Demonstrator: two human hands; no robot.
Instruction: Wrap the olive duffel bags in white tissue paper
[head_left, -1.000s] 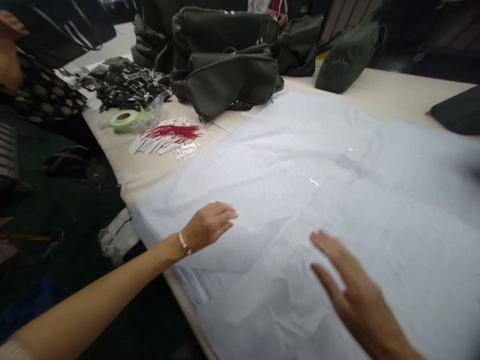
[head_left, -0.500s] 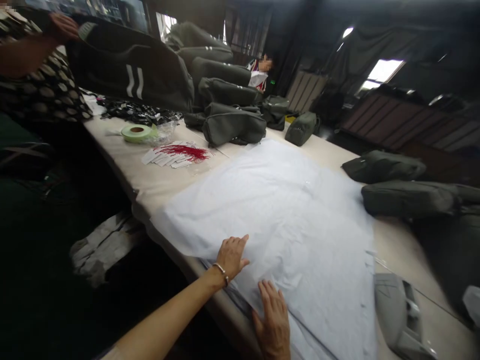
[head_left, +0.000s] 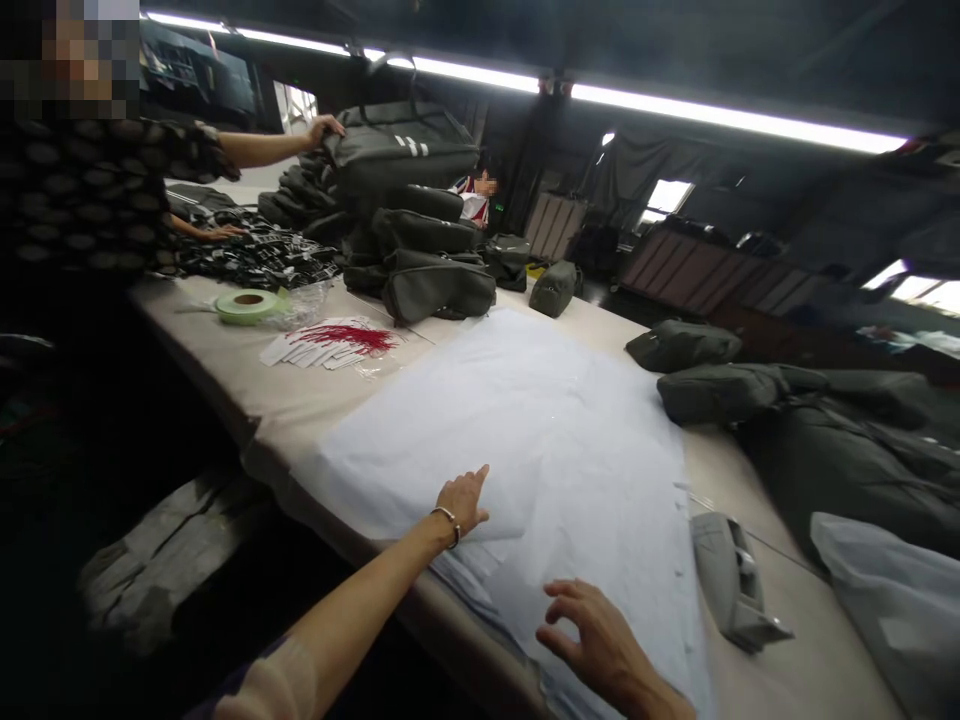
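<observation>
Shifted rightward across the white sheets [head_left: 450, 410] since half a second ago, the right hand [head_left: 596, 635] now has its fingers curled instead of flat; a co-worker's hand [head_left: 324, 130] has carried a dark bag [head_left: 409, 150] back above the stack.

The counter [head_left: 217, 375] bears everything. The sheets spread over its middle, reaching its near edge, where layers show. More dark bags [head_left: 439, 285] stand toward the far edge, and a grey object [head_left: 724, 570] lies just right of the sheets. Near the counter's left edge are a green tape roll [head_left: 226, 310] and red-stringed tags [head_left: 337, 345].

The left hand [head_left: 463, 500] is over the sheets, index finger extended, thumb apart. The right fingers stand apart from the thumb, holding nothing; whether they touch the sheets is unclear.

The sheets look light, soft and easily creased, perhaps sliding on each other. A loose near edge, pinched between fingers and thumb, seems the best hold.
</observation>
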